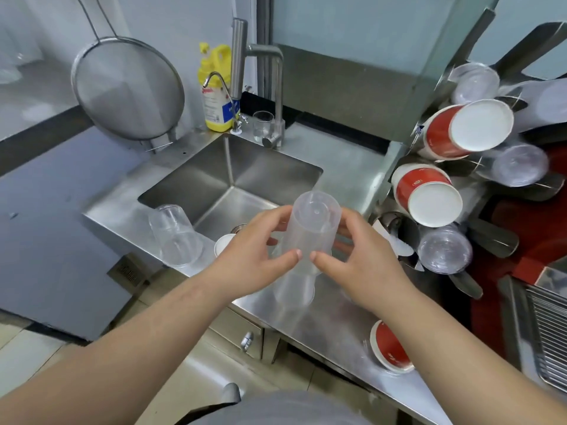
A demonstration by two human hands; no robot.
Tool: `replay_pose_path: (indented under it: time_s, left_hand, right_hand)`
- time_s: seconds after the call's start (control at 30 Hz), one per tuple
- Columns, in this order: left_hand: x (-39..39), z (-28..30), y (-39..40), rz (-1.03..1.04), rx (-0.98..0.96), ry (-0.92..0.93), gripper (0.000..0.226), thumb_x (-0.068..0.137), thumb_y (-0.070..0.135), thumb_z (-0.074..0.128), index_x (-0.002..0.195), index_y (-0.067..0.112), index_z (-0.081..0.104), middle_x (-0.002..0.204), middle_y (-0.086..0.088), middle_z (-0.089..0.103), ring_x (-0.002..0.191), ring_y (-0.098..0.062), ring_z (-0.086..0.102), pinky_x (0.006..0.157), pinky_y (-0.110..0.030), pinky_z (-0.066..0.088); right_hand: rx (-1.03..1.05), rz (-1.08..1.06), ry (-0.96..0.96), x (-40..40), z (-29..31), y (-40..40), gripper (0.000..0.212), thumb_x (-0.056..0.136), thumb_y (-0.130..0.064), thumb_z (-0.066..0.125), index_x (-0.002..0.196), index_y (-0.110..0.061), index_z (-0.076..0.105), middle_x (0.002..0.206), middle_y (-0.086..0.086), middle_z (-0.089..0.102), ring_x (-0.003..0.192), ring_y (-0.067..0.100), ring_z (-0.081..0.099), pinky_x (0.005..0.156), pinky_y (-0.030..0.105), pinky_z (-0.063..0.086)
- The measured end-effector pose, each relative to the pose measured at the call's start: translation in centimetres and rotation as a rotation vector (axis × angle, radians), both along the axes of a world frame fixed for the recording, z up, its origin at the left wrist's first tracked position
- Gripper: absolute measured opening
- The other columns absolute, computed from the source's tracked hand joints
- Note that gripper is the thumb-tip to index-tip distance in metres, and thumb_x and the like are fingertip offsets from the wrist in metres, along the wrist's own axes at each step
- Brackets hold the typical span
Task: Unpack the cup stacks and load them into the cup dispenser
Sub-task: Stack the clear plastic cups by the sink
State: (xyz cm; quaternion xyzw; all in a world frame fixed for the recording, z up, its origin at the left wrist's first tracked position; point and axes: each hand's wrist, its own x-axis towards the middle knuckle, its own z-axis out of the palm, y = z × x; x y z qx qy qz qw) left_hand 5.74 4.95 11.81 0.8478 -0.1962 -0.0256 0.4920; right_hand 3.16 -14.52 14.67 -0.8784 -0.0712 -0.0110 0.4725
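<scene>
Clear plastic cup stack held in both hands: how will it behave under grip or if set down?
The clear plastic cup stack looks thin-walled, so probably light and apt to flex under a hard squeeze. Its smooth, glossy surface may slip; the left hand and right hand grip opposite sides. Tall and narrow, it would likely tip easily on the steel counter.

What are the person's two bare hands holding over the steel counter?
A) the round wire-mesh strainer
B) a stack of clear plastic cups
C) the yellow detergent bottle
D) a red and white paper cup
B: the left hand and right hand both grip the stack of clear plastic cups, held bottom-up.
</scene>
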Motion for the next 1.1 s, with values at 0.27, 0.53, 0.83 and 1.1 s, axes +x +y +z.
replay_pose_path:
  time_s: [0.27, 0.53, 0.83, 1.1]
  left_hand:
    - [0.3, -2.6, -0.5, -0.035, -0.027, 0.067, 0.053, 0.088, 0.019, 0.053, 0.139, 0.031, 0.043, 0.13, 0.019, 0.054, 0.127, -0.003, 0.049, 0.092, -0.032, 0.052]
    - [0.0, -6.0, -1.4, -0.045, 0.003, 0.186, 0.054, 0.087, 0.026, 0.057, 0.136, 0.039, 0.042, 0.132, 0.01, 0.054, 0.12, -0.003, 0.055, 0.092, -0.035, 0.054]
    - [-0.1, -8.2, -2.2, -0.071, 0.055, 0.227, 0.054, 0.088, 0.023, 0.061, 0.136, 0.04, 0.042, 0.132, 0.011, 0.052, 0.118, 0.003, 0.051, 0.088, -0.02, 0.05]
    - [0.1, -9.2, -2.5, -0.07, 0.089, 0.246, 0.055, 0.088, 0.022, 0.063, 0.137, 0.032, 0.043, 0.133, 0.009, 0.05, 0.116, 0.004, 0.051, 0.08, -0.004, 0.044]
  right_hand:
    - [0.0, -0.042, 0.095, 0.4, -2.7, -0.1, 0.062, 0.076, -0.02, 0.074, 0.129, -0.035, 0.046, 0.125, -0.018, 0.058, 0.115, -0.004, 0.055, 0.099, 0.029, 0.049]
    - [-0.088, -0.06, 0.179, -0.1, -6.0, -1.0, 0.061, 0.072, -0.026, 0.07, 0.128, -0.036, 0.046, 0.125, -0.013, 0.056, 0.113, 0.003, 0.056, 0.097, 0.034, 0.05]
    - [-0.087, -0.093, 0.257, -0.6, -8.8, -1.4, 0.061, 0.072, -0.022, 0.068, 0.128, -0.038, 0.047, 0.122, -0.01, 0.058, 0.111, 0.007, 0.057, 0.096, 0.035, 0.051]
    - [-0.134, -0.089, 0.272, -0.5, -9.6, -1.4, 0.062, 0.073, -0.022, 0.067, 0.13, -0.034, 0.047, 0.126, -0.01, 0.057, 0.115, 0.01, 0.055, 0.098, 0.036, 0.048]
